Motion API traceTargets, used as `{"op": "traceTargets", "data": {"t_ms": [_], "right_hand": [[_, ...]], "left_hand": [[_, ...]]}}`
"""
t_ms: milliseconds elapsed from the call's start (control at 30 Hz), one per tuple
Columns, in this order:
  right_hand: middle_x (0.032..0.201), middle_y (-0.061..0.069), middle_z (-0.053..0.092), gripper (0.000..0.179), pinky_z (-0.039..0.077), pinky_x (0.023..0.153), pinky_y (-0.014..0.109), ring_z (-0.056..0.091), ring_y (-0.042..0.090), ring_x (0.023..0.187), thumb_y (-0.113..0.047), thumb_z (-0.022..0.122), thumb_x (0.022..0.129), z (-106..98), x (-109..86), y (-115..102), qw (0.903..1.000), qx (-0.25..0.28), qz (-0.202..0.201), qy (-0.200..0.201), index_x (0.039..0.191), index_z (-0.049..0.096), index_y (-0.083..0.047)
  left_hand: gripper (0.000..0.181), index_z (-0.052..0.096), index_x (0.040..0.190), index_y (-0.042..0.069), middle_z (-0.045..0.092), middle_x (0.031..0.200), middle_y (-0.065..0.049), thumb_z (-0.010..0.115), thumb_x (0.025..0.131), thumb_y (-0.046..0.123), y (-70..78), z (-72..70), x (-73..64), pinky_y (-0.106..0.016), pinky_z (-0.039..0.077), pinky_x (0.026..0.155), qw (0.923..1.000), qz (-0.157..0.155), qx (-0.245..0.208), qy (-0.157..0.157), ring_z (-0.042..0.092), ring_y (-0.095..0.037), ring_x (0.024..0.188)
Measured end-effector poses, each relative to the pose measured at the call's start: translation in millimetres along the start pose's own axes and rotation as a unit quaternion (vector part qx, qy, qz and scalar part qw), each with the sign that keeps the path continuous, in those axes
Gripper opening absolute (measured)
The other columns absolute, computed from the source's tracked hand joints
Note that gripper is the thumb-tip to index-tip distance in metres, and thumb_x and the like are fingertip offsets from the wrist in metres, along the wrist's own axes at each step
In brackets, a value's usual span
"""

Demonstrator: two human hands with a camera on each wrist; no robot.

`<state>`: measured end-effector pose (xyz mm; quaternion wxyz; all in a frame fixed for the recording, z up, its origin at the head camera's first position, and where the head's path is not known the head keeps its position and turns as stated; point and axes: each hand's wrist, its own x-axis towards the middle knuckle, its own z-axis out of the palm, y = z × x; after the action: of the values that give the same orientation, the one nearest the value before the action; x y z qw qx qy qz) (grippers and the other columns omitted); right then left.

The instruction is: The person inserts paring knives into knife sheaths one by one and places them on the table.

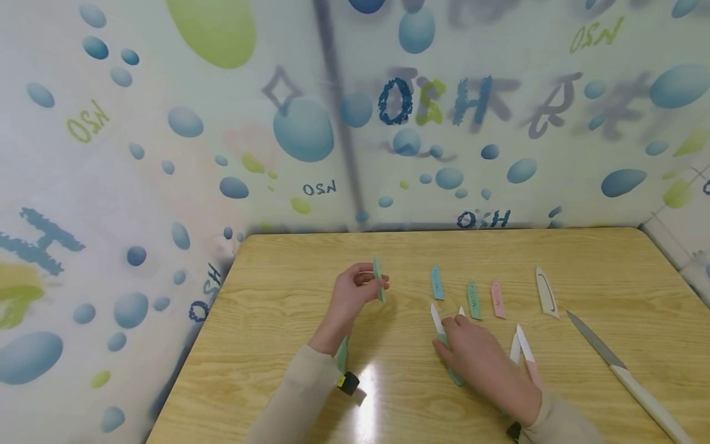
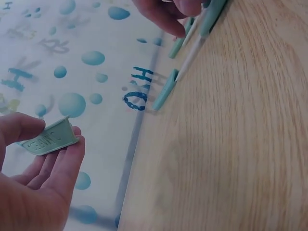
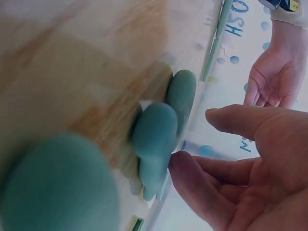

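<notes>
My left hand [image 1: 355, 290] is raised above the table's left part and pinches a pale green blade cover [image 2: 50, 138] between thumb and fingers. Raised lettering shows on the cover's side. Over the knives, my right hand [image 1: 479, 354] reaches down beside a green-handled knife [image 1: 452, 368] with a white blade. In the right wrist view, my right thumb and fingers [image 3: 192, 178] are apart, with nothing between them. Green knife handles [image 3: 156, 130] lie close to those fingertips; I cannot tell whether they touch. Another white blade [image 1: 461, 311] is partly hidden behind my right hand.
Blue [image 1: 437, 283], green [image 1: 474, 301], pink [image 1: 498, 300] and cream [image 1: 546, 293] blade covers lie farther back. Right of my hand are a pink-handled knife [image 1: 531, 367] and a long cream-handled knife [image 1: 638, 385]. A patterned wall [image 1: 344, 203] borders the wooden table [image 1: 266, 308].
</notes>
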<state>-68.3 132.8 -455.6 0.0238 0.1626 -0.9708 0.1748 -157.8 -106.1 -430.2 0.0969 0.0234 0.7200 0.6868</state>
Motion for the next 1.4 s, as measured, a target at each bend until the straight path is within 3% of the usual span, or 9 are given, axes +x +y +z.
{"op": "traceTargets", "data": {"t_ms": [133, 333, 467, 767, 900, 1400], "right_hand": [[0.084, 0.009, 0.064, 0.035, 0.048, 0.049, 0.028, 0.052, 0.011, 0.062, -0.024, 0.083, 0.090, 1, 0.3, -1, 1.0000, -0.003, -0.001, -0.004, 0.103, 0.068, 0.005], [0.068, 0.000, 0.049, 0.029, 0.039, 0.045, 0.026, 0.042, 0.010, 0.057, -0.023, 0.082, 0.091, 0, 1.1, -3, 0.9999, -0.004, -0.003, -0.013, 0.087, 0.064, -0.001], [0.065, -0.001, 0.047, 0.031, 0.039, 0.044, 0.025, 0.042, 0.010, 0.055, -0.023, 0.083, 0.090, 0, 1.7, -4, 0.9999, -0.009, -0.004, -0.011, 0.081, 0.061, -0.003], [0.061, -0.001, 0.043, 0.036, 0.035, 0.040, 0.023, 0.040, 0.010, 0.051, -0.021, 0.085, 0.087, 3, 0.2, -4, 0.9999, -0.014, -0.007, 0.006, 0.075, 0.055, -0.005], [0.059, -0.002, 0.041, 0.037, 0.033, 0.039, 0.022, 0.039, 0.010, 0.049, -0.020, 0.085, 0.087, 4, -0.7, -5, 0.9999, -0.013, -0.010, 0.005, 0.071, 0.054, -0.006], [0.059, -0.001, 0.043, 0.033, 0.033, 0.040, 0.025, 0.041, 0.012, 0.049, -0.015, 0.080, 0.087, 6, 4.4, -9, 0.9987, -0.007, 0.025, -0.043, 0.069, 0.053, -0.007]], "left_hand": [[0.033, 0.061, 0.130, 0.000, 0.073, 0.116, -0.016, 0.066, 0.099, 0.007, -0.6, -1.0, -1.3, -0.036, 0.061, 0.090, 0.9998, -0.006, -0.020, 0.004, 0.073, -0.026, 0.104], [0.036, 0.059, 0.133, -0.001, 0.072, 0.117, -0.017, 0.067, 0.099, 0.008, -0.1, -2.5, -0.5, -0.035, 0.062, 0.089, 0.9985, -0.017, -0.049, 0.017, 0.074, -0.025, 0.102], [0.036, 0.061, 0.132, 0.000, 0.071, 0.114, -0.016, 0.070, 0.098, 0.009, -0.1, -2.9, 0.1, -0.035, 0.062, 0.088, 0.9978, -0.021, -0.057, 0.028, 0.074, -0.024, 0.099], [0.034, 0.062, 0.131, -0.002, 0.069, 0.113, -0.017, 0.068, 0.099, 0.005, -4.1, -5.0, -2.6, -0.036, 0.061, 0.090, 0.9953, 0.003, -0.091, 0.033, 0.073, -0.022, 0.097], [0.032, 0.063, 0.130, -0.002, 0.068, 0.107, -0.012, 0.069, 0.099, 0.004, -7.2, -5.8, -2.3, -0.034, 0.061, 0.089, 0.9938, 0.005, -0.104, 0.040, 0.072, -0.020, 0.096], [0.028, 0.064, 0.125, -0.005, 0.058, 0.094, -0.005, 0.069, 0.098, 0.002, -12.0, -5.3, -3.1, -0.029, 0.063, 0.081, 0.9917, -0.001, -0.114, 0.060, 0.072, -0.018, 0.092]]}}
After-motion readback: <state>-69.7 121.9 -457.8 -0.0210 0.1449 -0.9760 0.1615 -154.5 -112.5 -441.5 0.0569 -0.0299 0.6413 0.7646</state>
